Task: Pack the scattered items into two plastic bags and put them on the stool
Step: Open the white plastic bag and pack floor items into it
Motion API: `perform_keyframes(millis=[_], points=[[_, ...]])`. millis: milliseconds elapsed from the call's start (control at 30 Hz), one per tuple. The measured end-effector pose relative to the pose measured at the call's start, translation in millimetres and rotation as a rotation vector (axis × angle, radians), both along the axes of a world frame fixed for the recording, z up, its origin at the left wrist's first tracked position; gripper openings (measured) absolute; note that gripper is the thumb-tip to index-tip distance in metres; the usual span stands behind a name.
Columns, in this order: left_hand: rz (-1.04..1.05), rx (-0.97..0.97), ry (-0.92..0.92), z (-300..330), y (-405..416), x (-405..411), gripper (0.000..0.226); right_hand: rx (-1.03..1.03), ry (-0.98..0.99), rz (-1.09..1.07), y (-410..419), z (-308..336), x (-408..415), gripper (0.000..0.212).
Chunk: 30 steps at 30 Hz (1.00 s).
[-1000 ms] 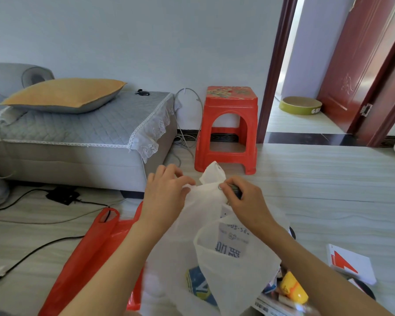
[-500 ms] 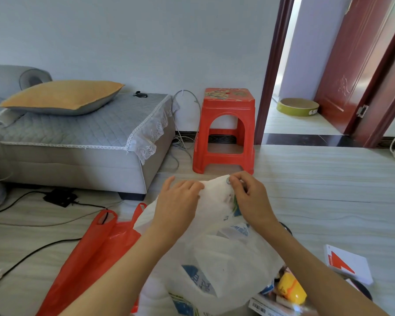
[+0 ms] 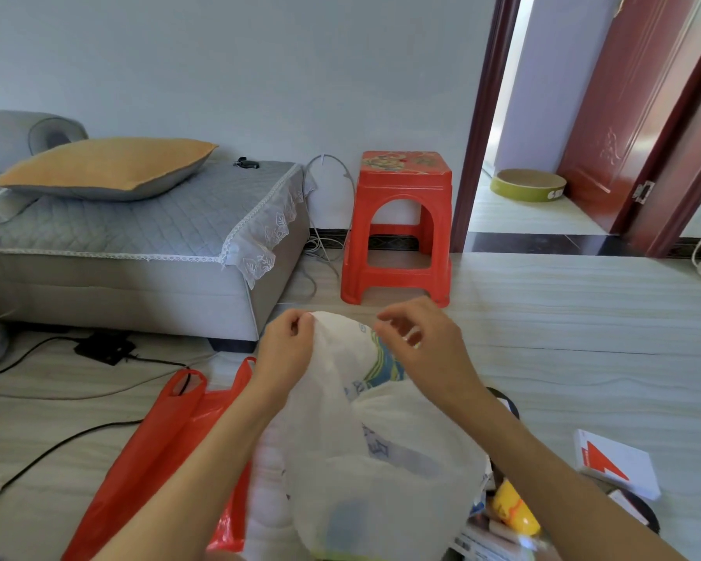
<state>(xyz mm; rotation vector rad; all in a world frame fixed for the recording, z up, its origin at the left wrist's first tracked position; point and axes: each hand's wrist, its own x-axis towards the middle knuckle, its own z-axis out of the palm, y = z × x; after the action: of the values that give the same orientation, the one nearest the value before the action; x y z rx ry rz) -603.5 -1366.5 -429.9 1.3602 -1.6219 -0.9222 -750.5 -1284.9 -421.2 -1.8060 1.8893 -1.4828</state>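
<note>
White plastic bag [image 3: 361, 451], printed items showing through, is pinched at its top by the left hand [image 3: 286, 348]; right hand [image 3: 419, 344] fingers curl at the bag's rim, grip unclear.

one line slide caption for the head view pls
Both hands, left and right, pinch the white plastic bag rim; red bag on floor, red stool beyond.

Bare floor [image 3: 563, 317] open toward red stool [image 3: 401, 220]; sofa [image 3: 138, 257] and cables [image 3: 77, 435] crowd left.
</note>
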Motion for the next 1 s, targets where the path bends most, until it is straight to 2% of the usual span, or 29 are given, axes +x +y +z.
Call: perform_keyframes(millis=[100, 167, 267, 367, 467, 533, 600, 667, 700, 767, 833, 900, 1000], points=[[-0.126, 0.051, 0.114, 5.2, 5.3, 1.3, 0.023, 0.096, 0.129, 0.053, -4.3, -9.7, 10.8, 0.032], [-0.273, 0.035, 0.106, 9.4, 9.5, 2.5, 0.022, 0.135, 0.174, 0.071, -7.3, -14.9, 10.1, 0.041], [-0.399, -0.046, 0.065, 14.7, 14.8, 2.4, 0.024, 0.151, 0.14, 0.077, -9.2, -14.6, 8.9, 0.028], [-0.34, -0.239, -0.077, 11.2, 9.8, 4.3, 0.015, 0.216, -0.016, 0.024, -11.1, -11.3, 3.5, 0.021], [-0.276, -0.441, -0.422, 3.7, 6.0, 10.8, 0.073, 0.241, -0.247, -0.038, -8.9, -10.8, -6.0, 0.014], [-0.305, -0.52, -0.564, 2.1, 10.4, 8.2, 0.086, 0.239, -0.315, -0.046, -6.1, -10.7, -9.7, 0.017], [-0.365, -0.571, -0.601, -1.7, 13.6, 3.2, 0.08, 0.25, -0.327, -0.026, -3.8, -10.0, -11.8, 0.027], [-0.369, -0.56, -0.548, -7.2, 10.9, 0.0, 0.051, 0.264, -0.324, -0.006, -1.8, -9.3, -14.9, 0.033], [-0.351, -0.517, -0.501, -8.5, 8.9, 0.3, 0.037, 0.275, -0.318, -0.006, -1.4, -10.1, -17.8, 0.035], [-0.307, -0.37, -0.394, -8.5, 5.6, 3.1, 0.022, 0.304, -0.264, -0.038, -1.4, -13.4, -25.5, 0.034], [-0.311, -0.286, -0.315, -7.7, 3.9, 5.0, 0.016, 0.355, -0.126, -0.081, -1.7, -17.3, -31.5, 0.027], [-0.342, -0.289, -0.3, -5.6, 5.3, 3.5, 0.015, 0.347, -0.078, -0.068, 0.0, -17.4, -29.8, 0.017], [-0.37, -0.329, -0.285, -2.7, 8.4, -1.3, 0.018, 0.217, -0.02, 0.051, 2.2, -9.3, -18.7, 0.036]])
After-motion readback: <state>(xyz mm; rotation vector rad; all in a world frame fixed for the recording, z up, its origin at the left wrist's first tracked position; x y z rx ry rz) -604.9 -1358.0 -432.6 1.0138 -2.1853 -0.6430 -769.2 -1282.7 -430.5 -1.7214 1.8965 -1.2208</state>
